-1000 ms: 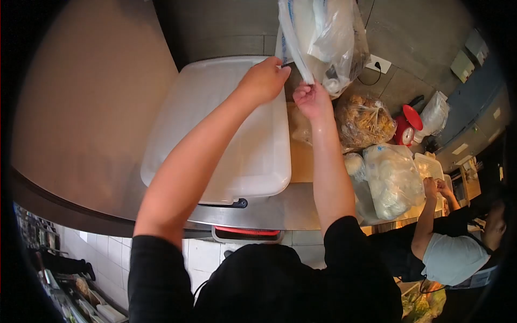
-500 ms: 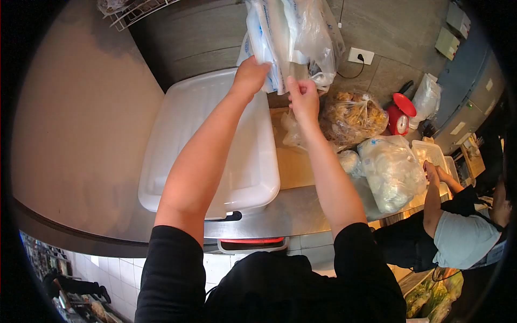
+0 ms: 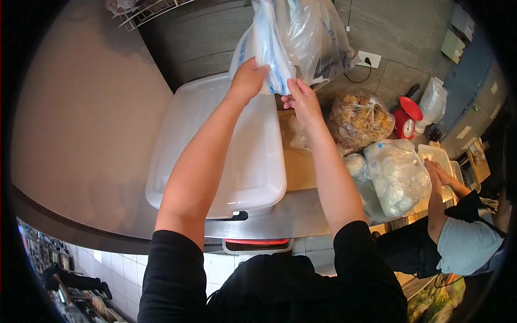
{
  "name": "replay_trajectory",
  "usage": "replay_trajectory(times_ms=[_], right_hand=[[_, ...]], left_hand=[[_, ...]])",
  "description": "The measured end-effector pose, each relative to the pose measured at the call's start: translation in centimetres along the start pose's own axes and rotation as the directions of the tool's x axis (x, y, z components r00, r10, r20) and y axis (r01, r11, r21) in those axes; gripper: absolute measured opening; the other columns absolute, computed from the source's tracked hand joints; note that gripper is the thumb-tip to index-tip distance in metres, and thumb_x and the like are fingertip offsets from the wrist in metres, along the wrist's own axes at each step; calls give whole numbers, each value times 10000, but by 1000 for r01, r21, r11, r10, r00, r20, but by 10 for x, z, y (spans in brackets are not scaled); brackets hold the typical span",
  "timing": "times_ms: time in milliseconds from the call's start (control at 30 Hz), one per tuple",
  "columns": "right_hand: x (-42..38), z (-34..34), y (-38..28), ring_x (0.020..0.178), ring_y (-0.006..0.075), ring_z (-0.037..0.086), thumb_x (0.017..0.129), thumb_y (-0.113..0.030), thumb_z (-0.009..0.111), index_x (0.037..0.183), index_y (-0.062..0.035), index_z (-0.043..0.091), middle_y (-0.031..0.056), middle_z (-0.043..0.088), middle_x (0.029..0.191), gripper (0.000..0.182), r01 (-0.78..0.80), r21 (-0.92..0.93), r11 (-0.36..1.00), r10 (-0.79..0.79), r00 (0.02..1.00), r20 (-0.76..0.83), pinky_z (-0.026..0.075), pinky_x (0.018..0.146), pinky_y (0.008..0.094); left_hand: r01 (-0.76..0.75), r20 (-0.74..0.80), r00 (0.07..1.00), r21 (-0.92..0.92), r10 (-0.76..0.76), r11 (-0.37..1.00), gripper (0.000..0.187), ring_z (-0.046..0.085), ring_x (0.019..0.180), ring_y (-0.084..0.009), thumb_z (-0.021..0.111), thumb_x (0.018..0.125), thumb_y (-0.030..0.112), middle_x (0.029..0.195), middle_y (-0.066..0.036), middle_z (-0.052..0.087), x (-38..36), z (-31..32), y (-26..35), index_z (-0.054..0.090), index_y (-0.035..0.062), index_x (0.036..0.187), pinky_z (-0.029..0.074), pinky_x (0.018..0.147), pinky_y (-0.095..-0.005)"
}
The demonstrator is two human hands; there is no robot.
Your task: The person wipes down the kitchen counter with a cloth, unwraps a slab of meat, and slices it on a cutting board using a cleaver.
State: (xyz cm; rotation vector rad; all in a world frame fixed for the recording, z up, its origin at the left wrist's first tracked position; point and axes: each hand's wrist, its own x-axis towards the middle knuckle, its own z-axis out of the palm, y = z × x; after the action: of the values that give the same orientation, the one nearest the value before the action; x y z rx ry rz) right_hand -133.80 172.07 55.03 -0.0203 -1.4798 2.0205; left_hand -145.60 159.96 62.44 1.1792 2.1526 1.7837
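Several clear plastic bags with blue print hang against the wall at the top of the head view. My left hand is closed on the left edge of one plastic bag. Pinched at the lower right corner of that same bag is my right hand, thumb on top and fingers curled. More clear bags hang just to the right, behind my right hand. Below my left forearm lies a large white plastic tub or lid on the counter.
Right of my right forearm are a bag of brown food, a bag of white items and a red scale. A co-worker works at a white basket. A wire rack hangs upper left; a steel counter edge runs in front.
My right hand has moved in against the bag's lower corner, and the gripped bag is drawn apart from those on the right. The view has shifted slightly.
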Motion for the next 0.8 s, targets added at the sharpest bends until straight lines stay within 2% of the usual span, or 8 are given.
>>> replay_trajectory(times_ms=[33,100,200,367,433,633,733,800], right_hand=[[1,-1,0,733,73,566,970,-376,649,1094,-55,652,-14,627,889,345,-2,1,1000,2,1000,3,453,600,218],[4,-1,-1,745,129,578,983,-390,629,1115,-53,630,23,641,906,362,-18,-25,1000,18,1000,5,469,622,273],[5,-3,-3,754,140,578,986,-409,616,1100,-65,630,28,644,907,363,-72,49,996,71,997,27,458,628,283],[6,-4,-5,767,146,576,992,-433,595,1100,-84,632,28,647,907,367,-117,71,991,113,992,48,449,644,295],[7,-5,-4,771,146,575,993,-435,593,1104,-89,633,26,648,907,366,-127,87,988,123,991,55,448,648,297],[9,-7,-1,776,153,580,986,-444,601,1110,-91,634,18,656,913,376,-136,111,985,132,990,41,447,651,300],[10,-5,-2,744,138,587,984,-437,610,1105,-85,638,20,659,905,374,-112,70,991,111,994,23,456,622,277],[10,-3,-1,709,113,602,1002,-378,599,1112,-61,638,30,664,898,338,12,-195,981,-20,999,-40,475,593,246]], left_hand=[[0,2,1000,-29,0,1000,318,663,911,-258,577,938,175,1033,-146,709,0,-1,-2,637,-15,1185,497,845,-374],[0,16,1000,-38,1,999,318,660,910,-256,577,938,175,1034,-146,707,2,-2,-4,636,-16,1186,497,842,-373],[-13,30,999,-33,14,999,321,657,912,-252,576,938,174,1037,-146,704,3,-2,-5,633,-18,1189,497,838,-371],[-26,12,1000,-36,26,999,322,658,914,-246,576,938,173,1033,-143,704,6,-3,-9,634,-18,1192,497,831,-367],[-2,68,998,-34,5,999,338,649,939,-198,573,964,141,1093,-114,681,5,-5,-6,590,-26,1258,511,839,-327],[5,68,998,-38,-2,999,312,647,924,-189,572,966,146,1075,-110,679,4,-1,-5,600,-23,1227,511,834,-332],[14,64,998,-42,-11,999,312,646,917,-189,572,966,146,1075,-111,678,3,-2,-4,602,-25,1225,510,831,-333],[22,64,998,-35,-20,999,315,645,917,-189,574,967,150,1078,-112,679,2,-2,-3,602,-26,1226,509,829,-332]])
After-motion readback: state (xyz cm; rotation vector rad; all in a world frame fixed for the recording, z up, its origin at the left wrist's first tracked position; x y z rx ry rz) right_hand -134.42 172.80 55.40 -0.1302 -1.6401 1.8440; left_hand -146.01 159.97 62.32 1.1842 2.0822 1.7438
